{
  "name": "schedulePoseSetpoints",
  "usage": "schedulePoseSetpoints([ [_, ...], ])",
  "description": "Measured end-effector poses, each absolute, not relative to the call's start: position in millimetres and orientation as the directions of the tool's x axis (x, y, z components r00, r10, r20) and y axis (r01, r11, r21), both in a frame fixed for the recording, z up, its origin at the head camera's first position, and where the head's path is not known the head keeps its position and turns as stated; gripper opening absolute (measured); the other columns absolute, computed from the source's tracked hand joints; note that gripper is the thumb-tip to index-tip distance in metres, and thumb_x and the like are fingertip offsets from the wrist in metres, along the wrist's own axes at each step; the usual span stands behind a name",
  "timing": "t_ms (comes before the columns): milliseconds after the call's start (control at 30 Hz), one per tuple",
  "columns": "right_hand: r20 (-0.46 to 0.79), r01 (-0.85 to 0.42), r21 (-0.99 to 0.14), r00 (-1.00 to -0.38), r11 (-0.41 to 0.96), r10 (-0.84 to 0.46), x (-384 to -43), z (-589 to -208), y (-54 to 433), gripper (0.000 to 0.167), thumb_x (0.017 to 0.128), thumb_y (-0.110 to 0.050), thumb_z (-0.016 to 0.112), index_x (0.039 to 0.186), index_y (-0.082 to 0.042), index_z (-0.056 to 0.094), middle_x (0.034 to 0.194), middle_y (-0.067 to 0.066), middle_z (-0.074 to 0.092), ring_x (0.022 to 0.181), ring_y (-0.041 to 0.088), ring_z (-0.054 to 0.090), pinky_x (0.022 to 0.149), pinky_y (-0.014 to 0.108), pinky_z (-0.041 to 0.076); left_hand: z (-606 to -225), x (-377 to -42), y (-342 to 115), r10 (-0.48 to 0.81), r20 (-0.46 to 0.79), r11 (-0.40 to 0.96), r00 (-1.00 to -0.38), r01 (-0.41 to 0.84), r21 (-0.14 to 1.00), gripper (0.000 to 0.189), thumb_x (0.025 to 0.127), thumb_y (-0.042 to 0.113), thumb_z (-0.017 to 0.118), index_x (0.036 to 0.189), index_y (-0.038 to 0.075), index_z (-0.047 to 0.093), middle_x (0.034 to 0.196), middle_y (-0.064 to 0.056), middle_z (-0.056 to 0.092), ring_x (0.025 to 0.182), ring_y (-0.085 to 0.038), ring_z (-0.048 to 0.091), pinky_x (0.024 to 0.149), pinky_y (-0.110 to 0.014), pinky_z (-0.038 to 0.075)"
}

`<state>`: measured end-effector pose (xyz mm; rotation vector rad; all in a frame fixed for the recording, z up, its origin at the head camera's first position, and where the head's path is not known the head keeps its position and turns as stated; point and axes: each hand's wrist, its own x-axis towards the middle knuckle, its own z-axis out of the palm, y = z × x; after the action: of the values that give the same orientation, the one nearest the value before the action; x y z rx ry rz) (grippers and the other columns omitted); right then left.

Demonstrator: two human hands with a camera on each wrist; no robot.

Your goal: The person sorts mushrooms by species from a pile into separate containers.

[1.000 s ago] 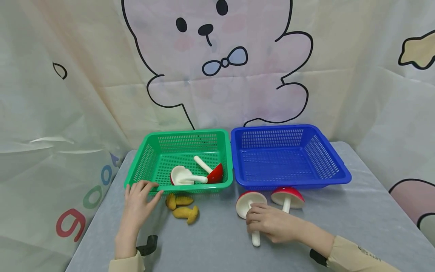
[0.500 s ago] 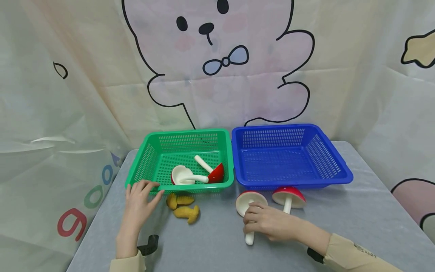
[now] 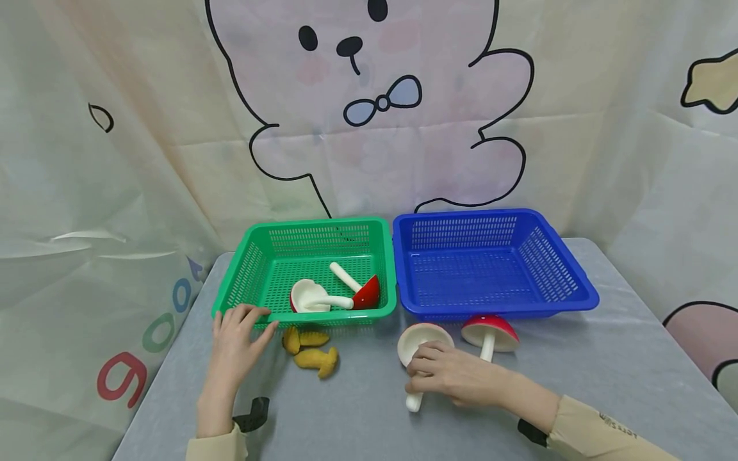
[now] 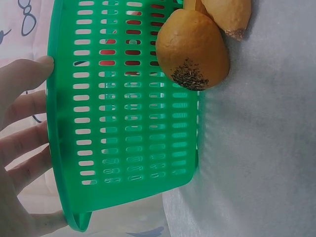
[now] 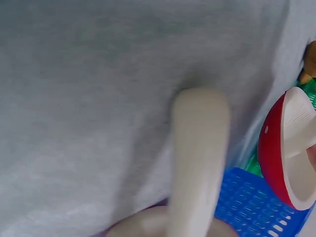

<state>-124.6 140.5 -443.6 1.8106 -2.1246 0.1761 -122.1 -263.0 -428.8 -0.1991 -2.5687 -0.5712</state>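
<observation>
My right hand (image 3: 446, 374) grips the white stem (image 3: 414, 402) of a red-capped toy mushroom (image 3: 423, 336). Its pale hollow underside faces me, and its red cap (image 5: 272, 148) shows at the edge of the right wrist view. Beside that hand lies a second red toy mushroom (image 3: 490, 333); its thick stem (image 5: 200, 148) fills the middle of the right wrist view. My left hand (image 3: 233, 342) rests its fingers on the front rim of the green basket (image 3: 308, 318), thumb at the edge. Two brown toy mushrooms (image 3: 317, 362) (image 4: 195, 47) lie just right of it.
Inside the green basket are two red-and-white toy mushrooms (image 3: 311, 298) (image 3: 367, 294). A blue basket (image 3: 496, 314) stands against its right side, behind the right hand. A patterned curtain (image 3: 369, 160) hangs behind the grey-covered table (image 3: 357, 422).
My right hand has shifted slightly left, and the stem end of the gripped mushroom has swung left with it. The left hand stays on the basket rim.
</observation>
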Motion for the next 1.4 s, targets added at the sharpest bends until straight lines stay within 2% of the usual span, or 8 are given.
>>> schedulePoseSetpoints([
  [300,0.425,-0.975,0.104,-0.134,0.195,-0.895,-122.0,-427.3,128.4,0.040,0.080,-0.001,0.055,0.109,-0.028,0.060,0.103,-0.011,0.058,0.102,0.011,0.053,0.094,0.030,0.042,-428.6,-121.7,-263.1,0.028,0.484,0.904,-0.875,0.229,0.362,0.025,0.080,0.020,0.078,0.101,0.009,0.070,0.101,-0.009,0.060,0.105,-0.033,0.051,0.107,-0.074,0.020],
  [567,0.561,-0.981,-0.093,-0.194,0.172,-0.805,-121.1,-411.8,121.6,0.052,0.073,0.011,0.054,0.112,-0.022,0.062,0.106,-0.009,0.060,0.103,0.008,0.054,0.095,0.023,0.043,-427.8,-121.3,-262.3,0.029,0.491,0.902,-0.871,0.234,0.362,0.024,0.080,0.019,0.079,0.100,0.009,0.071,0.100,-0.009,0.060,0.105,-0.034,0.051,0.106,-0.075,0.020],
  [667,0.588,-0.976,-0.153,-0.218,0.157,-0.779,-121.7,-405.4,118.8,0.049,0.076,0.010,0.055,0.113,-0.021,0.062,0.107,-0.008,0.059,0.103,0.007,0.053,0.094,0.020,0.043,-427.5,-121.3,-262.2,0.029,0.490,0.902,-0.871,0.234,0.363,0.024,0.080,0.019,0.079,0.100,0.009,0.070,0.100,-0.010,0.060,0.105,-0.034,0.051,0.106,-0.075,0.020],
  [767,0.601,-0.972,-0.195,-0.227,0.135,-0.766,-122.2,-399.0,115.6,0.039,0.086,0.006,0.053,0.114,-0.020,0.061,0.108,-0.008,0.059,0.104,0.006,0.052,0.094,0.019,0.043,-427.5,-121.3,-262.3,0.029,0.491,0.902,-0.871,0.234,0.362,0.024,0.080,0.019,0.079,0.100,0.010,0.070,0.100,-0.010,0.060,0.105,-0.034,0.051,0.106,-0.075,0.020],
  [1067,0.620,-0.953,-0.292,-0.249,0.075,-0.744,-124.8,-378.6,101.9,0.031,0.094,0.003,0.051,0.116,-0.017,0.060,0.111,-0.005,0.059,0.105,0.007,0.052,0.093,0.021,0.047,-428.1,-121.3,-263.0,0.031,0.493,0.901,-0.869,0.238,0.363,0.023,0.080,0.019,0.079,0.100,0.010,0.070,0.100,-0.009,0.060,0.104,-0.034,0.051,0.106,-0.075,0.020],
  [1233,0.608,-0.929,-0.363,-0.291,0.068,-0.739,-130.5,-366.0,93.5,0.033,0.092,0.006,0.053,0.117,-0.015,0.060,0.112,-0.004,0.061,0.107,0.010,0.052,0.093,0.025,0.048,-429.0,-122.2,-263.2,0.028,0.492,0.900,-0.870,0.236,0.366,0.024,0.079,0.018,0.079,0.100,0.010,0.070,0.100,-0.009,0.060,0.104,-0.034,0.051,0.107,-0.075,0.020],
  [1400,0.576,-0.875,-0.480,-0.374,0.070,-0.727,-138.7,-350.7,84.4,0.034,0.092,0.006,0.055,0.119,-0.015,0.056,0.116,-0.002,0.060,0.111,0.012,0.054,0.095,0.028,0.050,-429.5,-122.4,-263.3,0.026,0.493,0.900,-0.869,0.235,0.367,0.025,0.079,0.018,0.080,0.100,0.009,0.071,0.100,-0.009,0.060,0.104,-0.034,0.051,0.107,-0.075,0.019],
])
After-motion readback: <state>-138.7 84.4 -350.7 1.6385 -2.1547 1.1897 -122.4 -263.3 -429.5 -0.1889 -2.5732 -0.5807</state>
